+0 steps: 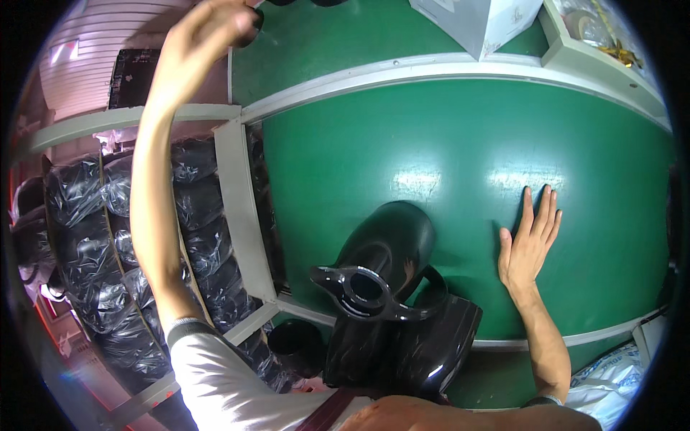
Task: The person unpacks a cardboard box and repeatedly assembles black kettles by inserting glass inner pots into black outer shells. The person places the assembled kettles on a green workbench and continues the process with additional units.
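Observation:
My left hand (208,32) is stretched far out to the upper left, its fingers curled over a dark rounded thing (253,29). The picture's top edge cuts that hand off, and only a small part of what it holds shows. Flat on the green table lies my right hand (530,244), fingers spread, nothing in it. Between my arms, close to my body, is a glossy black jug (395,237) with a spout, a ring-shaped opening and a looped handle. More black jug-like bodies (438,345) crowd against it on the near side.
A metal rail (402,70) divides the green table (460,129) from another green surface beyond. A white box (460,21) and a tray of small items (586,29) stand at the far right. Plastic-wrapped black pieces (83,244) fill cartons at left. A white bag (611,381) lies near right.

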Available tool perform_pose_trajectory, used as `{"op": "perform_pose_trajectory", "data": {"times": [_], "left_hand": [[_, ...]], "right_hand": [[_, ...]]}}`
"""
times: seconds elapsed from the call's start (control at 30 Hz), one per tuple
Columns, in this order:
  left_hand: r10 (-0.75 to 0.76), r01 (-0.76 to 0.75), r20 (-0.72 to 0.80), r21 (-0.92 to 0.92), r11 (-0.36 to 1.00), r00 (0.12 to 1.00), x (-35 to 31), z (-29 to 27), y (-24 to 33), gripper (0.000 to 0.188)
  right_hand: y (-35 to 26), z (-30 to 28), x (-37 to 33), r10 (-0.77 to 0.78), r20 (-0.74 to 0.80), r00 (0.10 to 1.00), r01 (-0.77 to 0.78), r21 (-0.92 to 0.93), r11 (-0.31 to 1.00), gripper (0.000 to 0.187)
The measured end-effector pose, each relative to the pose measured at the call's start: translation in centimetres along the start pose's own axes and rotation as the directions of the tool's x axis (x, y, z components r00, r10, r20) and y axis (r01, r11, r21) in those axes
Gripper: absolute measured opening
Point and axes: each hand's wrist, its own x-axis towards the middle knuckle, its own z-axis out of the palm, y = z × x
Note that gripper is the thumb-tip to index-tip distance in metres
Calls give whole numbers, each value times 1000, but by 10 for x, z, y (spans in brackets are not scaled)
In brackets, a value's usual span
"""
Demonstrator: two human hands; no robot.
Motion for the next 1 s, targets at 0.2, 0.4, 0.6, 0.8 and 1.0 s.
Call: {"op": "perform_pose_trajectory", "data": {"times": [0.2, 0.4, 0.6, 0.8, 1.0], "left_hand": [[-274, 651, -609, 567, 505, 744, 55, -59, -312, 96], [-121, 445, -444, 761, 472, 888, 58, -37, -276, 86], [-367, 671, -568, 544, 503, 736, 73, -11, -170, 97], [-376, 598, -471, 693, 402, 798, 134, -15, -207, 110], [-463, 437, -188, 733, 521, 866, 161, -44, -242, 124]], "right_hand": [[-1, -1, 3, -70, 14, 997, 69, 27, 997, 78], [-4, -2, 0, -23, 24, 999, 23, -7, 1000, 77], [-3, -2, 3, -24, 48, 999, 24, -13, 1000, 77], [-3, -3, 3, -38, 48, 998, 38, -6, 999, 77], [-3, -3, 0, -19, 53, 998, 19, -13, 1000, 78]]}}
